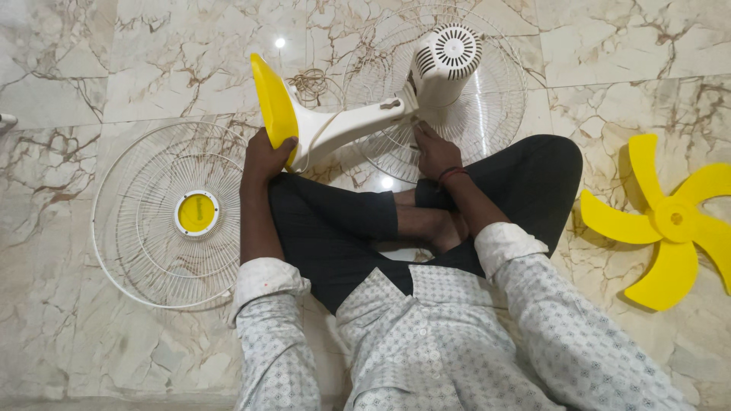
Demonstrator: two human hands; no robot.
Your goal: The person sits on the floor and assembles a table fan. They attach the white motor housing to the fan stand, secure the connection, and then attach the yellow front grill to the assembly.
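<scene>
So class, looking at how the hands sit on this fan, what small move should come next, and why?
Probably steady the fan body before anything else. The left hand grips the yellow base, the right hand rests by the motor housing, and the body lies tilted across the lap. The rear grille lies under the motor; the front grille and yellow blade lie apart on the floor.

Only label-ish thing showing is the round yellow badge sitting dead centre on the white front fan grille.
</scene>
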